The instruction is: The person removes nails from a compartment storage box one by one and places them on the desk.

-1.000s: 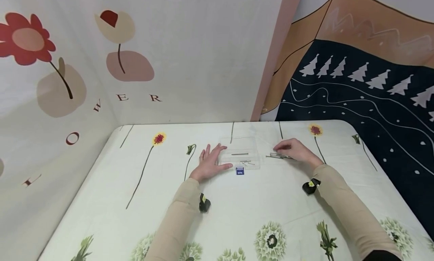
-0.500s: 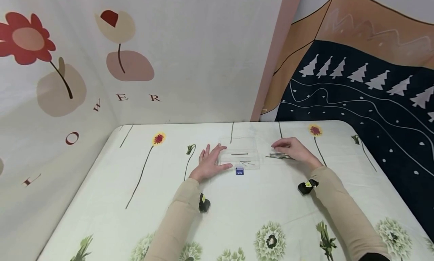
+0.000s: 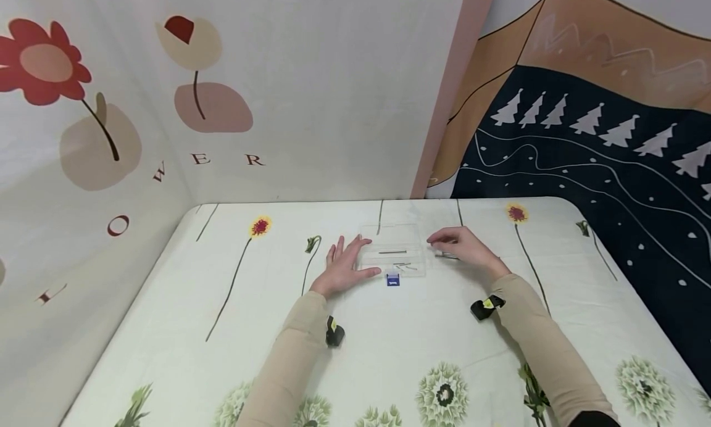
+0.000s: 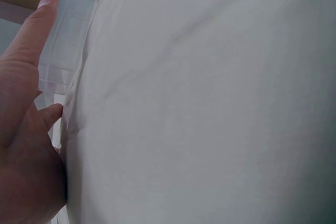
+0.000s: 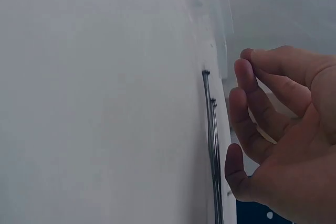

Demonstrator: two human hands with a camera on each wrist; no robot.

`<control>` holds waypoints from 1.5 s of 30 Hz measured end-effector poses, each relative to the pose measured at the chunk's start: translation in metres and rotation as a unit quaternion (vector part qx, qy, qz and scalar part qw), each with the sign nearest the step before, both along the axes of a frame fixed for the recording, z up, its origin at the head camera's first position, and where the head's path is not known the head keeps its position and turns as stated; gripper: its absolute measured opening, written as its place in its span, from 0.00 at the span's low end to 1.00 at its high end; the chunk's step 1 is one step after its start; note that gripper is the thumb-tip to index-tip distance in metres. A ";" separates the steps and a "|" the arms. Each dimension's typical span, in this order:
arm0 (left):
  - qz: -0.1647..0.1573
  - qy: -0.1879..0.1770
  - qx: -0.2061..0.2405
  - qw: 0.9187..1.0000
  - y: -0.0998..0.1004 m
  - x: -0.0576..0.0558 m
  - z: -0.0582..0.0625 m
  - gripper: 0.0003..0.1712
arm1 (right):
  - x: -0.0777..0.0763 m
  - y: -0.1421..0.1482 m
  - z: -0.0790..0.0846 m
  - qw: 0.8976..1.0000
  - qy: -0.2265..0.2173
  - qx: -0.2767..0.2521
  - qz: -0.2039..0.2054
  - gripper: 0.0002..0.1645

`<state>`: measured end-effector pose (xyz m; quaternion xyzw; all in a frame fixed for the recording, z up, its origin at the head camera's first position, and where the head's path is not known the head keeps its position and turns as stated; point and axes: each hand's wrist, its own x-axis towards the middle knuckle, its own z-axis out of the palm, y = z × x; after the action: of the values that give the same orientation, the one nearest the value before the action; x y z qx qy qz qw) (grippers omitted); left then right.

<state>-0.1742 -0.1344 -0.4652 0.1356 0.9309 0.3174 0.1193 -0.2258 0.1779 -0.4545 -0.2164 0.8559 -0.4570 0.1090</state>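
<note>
A clear plastic box (image 3: pixel 419 263) stands mid-table, with a long nail (image 3: pixel 392 252) in one part and several small nails (image 3: pixel 405 266) nearer its front. At its front is a blue clasp (image 3: pixel 392 280). My left hand (image 3: pixel 341 269) rests at the box's left side, fingers spread, thumb along the front; the left wrist view shows the thumb (image 4: pixel 34 32) beside the clear wall. Just right of the box, my right hand (image 3: pixel 463 247) hovers over a bundle of long nails (image 5: pixel 214 145). Its thumb and fingertips meet; whether something thin is between them is hidden.
A white flowered cloth (image 3: pixel 389 340) covers the table. Behind stands a pale printed curtain (image 3: pixel 333 106), and a dark cloth with white trees (image 3: pixel 583 149) hangs at the right. Each wrist wears a black camera (image 3: pixel 335 332).
My right hand has moved left from the bundle of long nails toward the box, its fingertips staying together. The left hand and the box have stayed in place.
</note>
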 end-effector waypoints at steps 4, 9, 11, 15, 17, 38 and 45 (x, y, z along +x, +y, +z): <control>0.000 0.003 -0.001 1.000 0.000 0.000 0.000 0.45 | 0.001 -0.008 0.002 1.000 0.003 -0.008 0.008 0.13; 0.003 -0.004 -0.006 1.000 0.000 -0.001 0.001 0.46 | 0.001 -0.017 0.002 1.000 0.003 -0.022 0.008 0.13; 0.003 -0.006 -0.006 1.000 0.001 -0.001 0.001 0.46 | 0.001 -0.020 0.001 1.000 0.002 -0.025 0.007 0.13; 0.001 -0.007 -0.006 1.000 0.001 0.000 0.001 0.46 | 0.010 -0.029 0.013 1.000 -0.002 -0.027 0.006 0.13; 0.001 -0.007 -0.005 1.000 0.000 0.000 0.001 0.46 | 0.016 -0.034 0.022 1.000 0.001 -0.026 0.014 0.12; 0.001 -0.001 -0.001 1.000 0.000 -0.001 0.000 0.45 | 0.015 -0.049 0.004 0.991 0.008 0.099 0.088 0.23; 0.002 -0.002 0.001 1.000 0.000 -0.001 -0.001 0.45 | 0.018 -0.051 0.005 0.992 -0.002 0.104 0.071 0.17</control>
<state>-0.1753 -0.1348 -0.4662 0.1329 0.9307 0.3190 0.1201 -0.2078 0.1270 -0.4500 -0.2633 0.8811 -0.3567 0.1648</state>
